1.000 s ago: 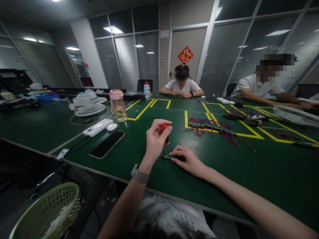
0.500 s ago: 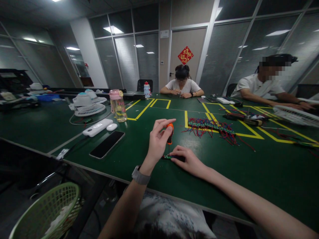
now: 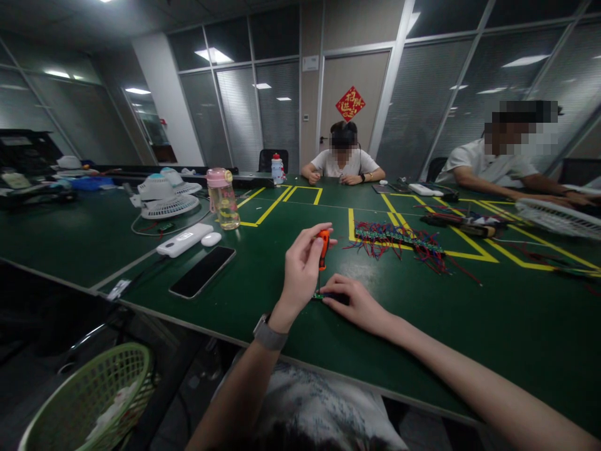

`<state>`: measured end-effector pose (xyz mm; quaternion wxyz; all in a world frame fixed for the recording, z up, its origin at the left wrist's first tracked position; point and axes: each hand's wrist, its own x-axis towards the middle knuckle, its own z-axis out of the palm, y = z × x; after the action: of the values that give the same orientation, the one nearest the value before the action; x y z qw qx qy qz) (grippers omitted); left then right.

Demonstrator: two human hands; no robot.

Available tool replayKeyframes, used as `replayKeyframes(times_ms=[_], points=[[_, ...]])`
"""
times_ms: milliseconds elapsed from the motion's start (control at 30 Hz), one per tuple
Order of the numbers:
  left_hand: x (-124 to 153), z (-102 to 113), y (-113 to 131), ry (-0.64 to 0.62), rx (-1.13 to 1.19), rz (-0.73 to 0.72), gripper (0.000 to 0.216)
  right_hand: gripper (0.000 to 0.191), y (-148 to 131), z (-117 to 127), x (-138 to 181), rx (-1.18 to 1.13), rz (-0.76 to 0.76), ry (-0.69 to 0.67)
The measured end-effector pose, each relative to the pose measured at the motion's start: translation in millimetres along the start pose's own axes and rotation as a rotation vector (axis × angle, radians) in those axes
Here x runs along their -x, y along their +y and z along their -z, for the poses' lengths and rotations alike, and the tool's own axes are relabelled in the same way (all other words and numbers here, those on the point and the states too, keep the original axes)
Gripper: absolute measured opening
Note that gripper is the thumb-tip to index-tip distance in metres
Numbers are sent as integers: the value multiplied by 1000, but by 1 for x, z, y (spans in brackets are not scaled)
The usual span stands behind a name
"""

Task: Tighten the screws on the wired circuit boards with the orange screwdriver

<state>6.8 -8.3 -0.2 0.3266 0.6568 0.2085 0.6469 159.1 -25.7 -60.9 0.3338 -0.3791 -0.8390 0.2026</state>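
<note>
Green tabletop point(image 3: 263, 275) with yellow tape lines is filling most of my view, and glass partitions are closing off the room behind it. I am watching the left hand point(image 3: 303, 269) pinching an orange screwdriver point(image 3: 323, 247) between thumb and fingertips. It is standing nearly upright, with its thin shaft running down to a small board point(image 3: 323, 296) near the table's front edge. The tip is too fine for me to make out where it is meeting the board.

The right hand point(image 3: 357, 304) is lying low over the board's right end, fingers together and covering most of it. I cannot tell whether they are pinching it or only pressing it flat. A watch point(image 3: 270, 335) is sitting on the left wrist.

A phone point(image 3: 201, 271) is lying face up well to the left, and a bundle of wires point(image 3: 399, 238) is lying beyond the hands. A basket point(image 3: 89, 401) is being cut off by the bottom left corner. Two people are sitting at the far side, their hands too small to read.
</note>
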Motion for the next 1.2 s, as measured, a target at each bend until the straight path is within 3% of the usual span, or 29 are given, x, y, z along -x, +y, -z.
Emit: replayKeyframes(times_ms=[200,367,567,767,1033,1200], points=[[-2,4,1,95,-233,-81,17,18,1,0,0,-1,2,0],[-1,3,1,6,-69,3,27,19,1,1,1,1,-2,-3],[-1,4,0,177,-272,-98,15,18,1,1,0,0,4,3],[-3,4,3,23,37,47,27,19,2,0,1,7,12,2],[-4,5,1,138,-187,-56,16,19,4,-1,1,2,20,6],[-3,5,-4,6,119,59,30,19,4,-1,1,0,12,7]])
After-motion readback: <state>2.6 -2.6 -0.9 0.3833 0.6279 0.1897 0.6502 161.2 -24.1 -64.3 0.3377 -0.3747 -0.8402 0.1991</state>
